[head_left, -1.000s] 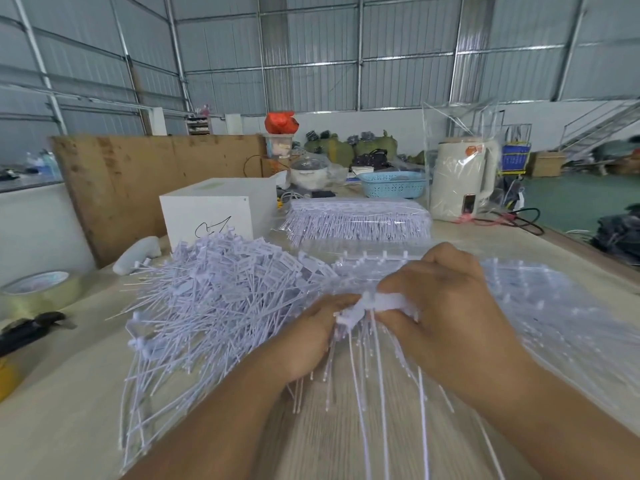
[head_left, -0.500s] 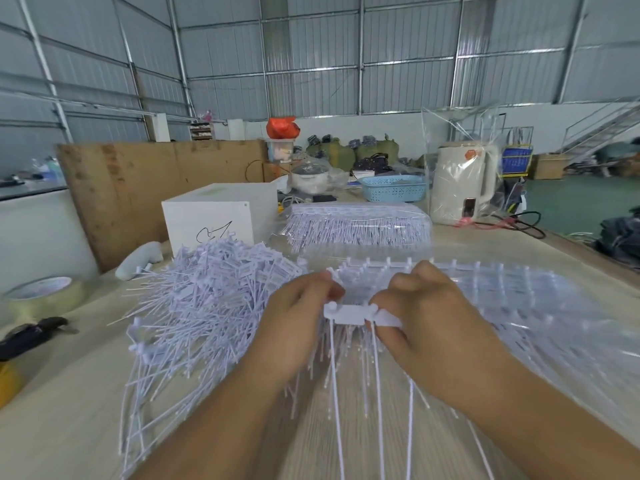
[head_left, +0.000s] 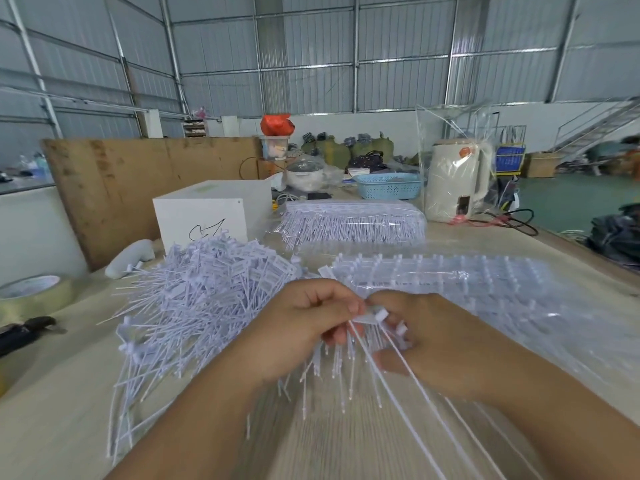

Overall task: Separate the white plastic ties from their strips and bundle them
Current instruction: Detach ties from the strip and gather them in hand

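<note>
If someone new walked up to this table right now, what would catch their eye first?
Probably the big heap of loose white plastic ties left of centre. Next, the left hand and right hand pinching a small white tie strip in front, with the cream electric kettle behind.

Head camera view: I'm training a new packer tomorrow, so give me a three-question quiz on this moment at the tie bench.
1. True or false: the left hand and right hand both grip the same white tie strip.
2. The loose pile of ties lies on which side of the hands? A) left B) right C) behind the white box
3. Fill in: the basket at the far end of the table is ____ in colour.

Key: 1 true; 2 A; 3 blue
</note>
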Demonstrator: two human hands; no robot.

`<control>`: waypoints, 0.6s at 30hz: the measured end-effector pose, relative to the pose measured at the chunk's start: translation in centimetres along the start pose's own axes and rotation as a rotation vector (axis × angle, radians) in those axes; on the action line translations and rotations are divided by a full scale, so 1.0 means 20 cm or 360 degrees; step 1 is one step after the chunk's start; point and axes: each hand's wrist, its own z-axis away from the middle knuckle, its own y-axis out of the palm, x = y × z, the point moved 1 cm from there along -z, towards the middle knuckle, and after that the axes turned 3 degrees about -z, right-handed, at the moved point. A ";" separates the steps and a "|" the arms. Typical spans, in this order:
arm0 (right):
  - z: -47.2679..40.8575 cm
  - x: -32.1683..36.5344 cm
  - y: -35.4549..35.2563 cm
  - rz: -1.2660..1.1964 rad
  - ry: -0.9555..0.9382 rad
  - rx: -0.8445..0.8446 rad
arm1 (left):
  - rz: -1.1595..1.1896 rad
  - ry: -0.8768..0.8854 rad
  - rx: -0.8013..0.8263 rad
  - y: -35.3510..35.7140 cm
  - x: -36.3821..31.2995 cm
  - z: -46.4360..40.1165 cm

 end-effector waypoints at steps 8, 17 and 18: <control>-0.02 -0.08 -0.06 -0.0067 0.0107 0.0128 | 0.0285 -0.0148 -0.0235 -0.02 0.03 -0.02; -0.02 -0.10 -0.05 0.0333 0.0470 0.0192 | 0.0267 -0.0057 -0.0021 0.00 0.00 0.00; -0.02 -0.09 -0.05 0.0353 0.0457 0.0164 | 0.0194 -0.0052 -0.0019 -0.01 0.00 0.01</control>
